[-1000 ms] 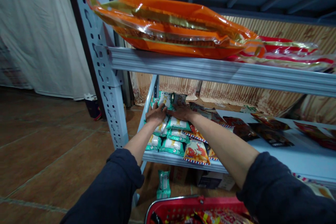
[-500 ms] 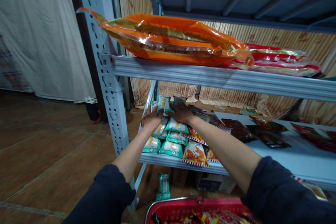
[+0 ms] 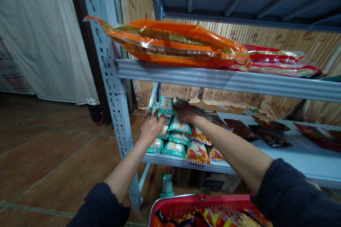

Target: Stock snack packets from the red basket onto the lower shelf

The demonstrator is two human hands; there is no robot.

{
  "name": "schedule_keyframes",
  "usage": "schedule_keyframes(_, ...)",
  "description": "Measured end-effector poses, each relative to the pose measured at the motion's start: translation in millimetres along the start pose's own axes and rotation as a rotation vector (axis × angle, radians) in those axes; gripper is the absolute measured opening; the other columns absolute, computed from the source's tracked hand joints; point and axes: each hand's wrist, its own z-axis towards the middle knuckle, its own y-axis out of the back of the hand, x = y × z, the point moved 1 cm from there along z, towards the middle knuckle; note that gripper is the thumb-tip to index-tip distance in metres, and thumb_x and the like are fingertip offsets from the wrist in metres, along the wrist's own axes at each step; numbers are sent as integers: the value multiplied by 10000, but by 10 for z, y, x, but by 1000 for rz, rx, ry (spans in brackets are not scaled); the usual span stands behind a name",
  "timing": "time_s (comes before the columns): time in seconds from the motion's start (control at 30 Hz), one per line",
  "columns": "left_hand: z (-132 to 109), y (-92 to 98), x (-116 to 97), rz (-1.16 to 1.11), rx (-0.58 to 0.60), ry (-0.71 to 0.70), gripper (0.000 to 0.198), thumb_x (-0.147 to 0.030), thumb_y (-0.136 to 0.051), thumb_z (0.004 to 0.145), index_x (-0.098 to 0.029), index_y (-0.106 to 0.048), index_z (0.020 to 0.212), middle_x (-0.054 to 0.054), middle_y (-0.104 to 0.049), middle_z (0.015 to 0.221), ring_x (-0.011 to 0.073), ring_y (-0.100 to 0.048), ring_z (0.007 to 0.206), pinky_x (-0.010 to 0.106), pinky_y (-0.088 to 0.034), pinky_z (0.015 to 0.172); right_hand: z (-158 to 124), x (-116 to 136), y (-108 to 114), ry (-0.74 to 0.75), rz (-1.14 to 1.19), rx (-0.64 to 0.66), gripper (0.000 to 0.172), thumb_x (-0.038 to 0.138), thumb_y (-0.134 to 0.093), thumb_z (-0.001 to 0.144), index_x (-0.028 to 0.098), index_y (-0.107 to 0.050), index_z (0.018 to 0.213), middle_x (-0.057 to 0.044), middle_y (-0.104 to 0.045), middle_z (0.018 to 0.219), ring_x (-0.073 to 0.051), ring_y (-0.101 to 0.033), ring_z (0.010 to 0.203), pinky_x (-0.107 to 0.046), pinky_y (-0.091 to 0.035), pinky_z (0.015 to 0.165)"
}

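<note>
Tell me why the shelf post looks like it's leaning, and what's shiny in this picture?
In the head view, the wide camera angle seems to make the perforated steel upright lean; in the same view, glare streaks across the orange plastic bag, and the brown tile floor looks dim.

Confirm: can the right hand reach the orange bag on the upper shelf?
Probably not as it stands: the right hand is down at the snack packets under the upper shelf, and that shelf's front beam lies between it and the orange bag.
</note>
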Motion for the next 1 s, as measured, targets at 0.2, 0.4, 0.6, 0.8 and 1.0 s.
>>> schedule_keyframes(0.2,-101,126,-61,-10,-80,-96,447,-421,-293,879,-205,-544,1179,58,-439,1349,229,-360,1267,354,-290,1054,-195,-123,303,-51,32,-169,489,395,-196,927,184,-529,1216,-60,-463,1336,-212,-337,1276,-329,-231,1053)
schedule_keyframes(0.4,-301,313,-207,-78,-50,-208,354,-344,-364,852,-215,-597,1085,44,-481,1311,189,-375,1261,332,-300,1066,-728,-284,611,-74,38,-150,402,327,-296,902,199,-554,1183,-56,-566,1217,-206,-476,1156,-314,-323,984)
schedule_keyframes(0.6,-851,600,-507,-210,157,-377,333,-320,-373,852,-211,-628,1037,53,-498,1312,183,-410,1248,347,-322,1061,-1507,-373,888,7,-4,-155,374,298,-414,837,153,-600,1127,-116,-554,1216,-224,-507,1131,-317,-377,945)
schedule_keyframes(0.8,-1573,962,-839,-338,538,-417,350,-366,-368,863,-276,-599,1110,19,-495,1323,175,-476,1193,353,-376,1021,-2493,-523,1073,24,53,-78,370,341,-419,833,193,-625,1102,-105,-423,1370,-228,-379,1273,-371,-321,1029)
schedule_keyframes(1.0,-2150,1227,-1118,-404,752,-460,345,-382,-387,857,-350,-566,1150,-16,-470,1345,178,-456,1213,369,-376,1020,-3405,-759,1292,-184,161,-56,368,405,-411,834,255,-633,1088,-89,-444,1355,-222,-451,1220,-374,-367,1001)
